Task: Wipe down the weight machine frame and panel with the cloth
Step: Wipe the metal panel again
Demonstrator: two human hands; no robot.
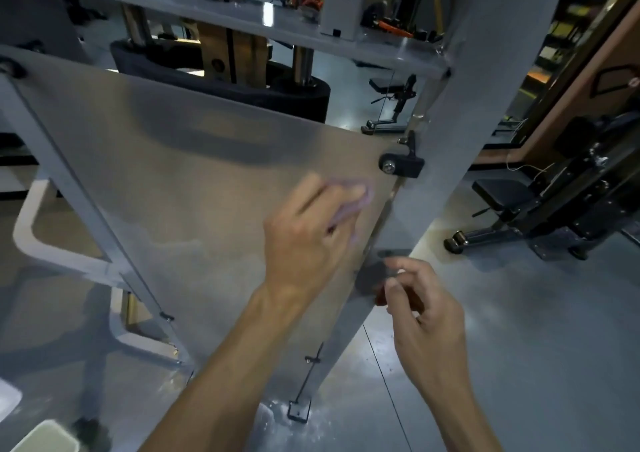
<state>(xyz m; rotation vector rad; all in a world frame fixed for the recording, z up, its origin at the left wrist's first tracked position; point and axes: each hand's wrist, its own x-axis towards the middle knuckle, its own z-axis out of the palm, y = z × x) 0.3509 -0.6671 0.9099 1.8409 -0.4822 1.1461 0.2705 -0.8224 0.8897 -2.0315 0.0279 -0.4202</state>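
Panel [194, 188]: translucent sheet, bolted between grey frame uprights.
Left hand [308, 237]: forearm raised toward 1 o'clock; fingers pressed flat over the cloth.
Cloth [360, 206]: pale, blurred, pinned against the panel's right edge.
Right hand [422, 309]: at 4 o'clock of the cloth; fingers loosely curled, nothing held.
Frame upright [460, 133]: grey, just beside the cloth.

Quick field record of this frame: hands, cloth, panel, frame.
left hand: presses the cloth flat on the panel, fingers mostly straight
right hand: loosely curled, holds nothing, near the frame upright
cloth: pale purple, mostly hidden under the left hand, blurred
panel: translucent grey, tilted in view
frame upright: grey, right of the panel
bracket: black, at the panel's right edge
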